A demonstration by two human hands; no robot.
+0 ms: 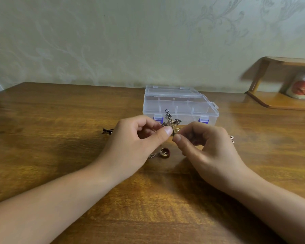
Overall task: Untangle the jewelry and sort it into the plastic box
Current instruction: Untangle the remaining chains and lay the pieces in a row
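Note:
A clear plastic box [179, 104] with purple latches stands closed at the middle of the wooden table [60, 120]. In front of it, my left hand [139, 138] and my right hand [201, 143] both pinch a tangled metal jewelry piece [170, 120] with flower-like charms and a ring at its top, held above the table. Below the hands lie a dark red ring [165, 153] and a thin chain [153, 154]. A small dark piece [106, 131] lies to the left, and a silver piece [231, 138] shows right of my right hand.
A wooden shelf stand [278, 95] sits at the table's back right with a printed cup [302, 88] on it. A patterned wall [148, 41] runs along the table's far edge.

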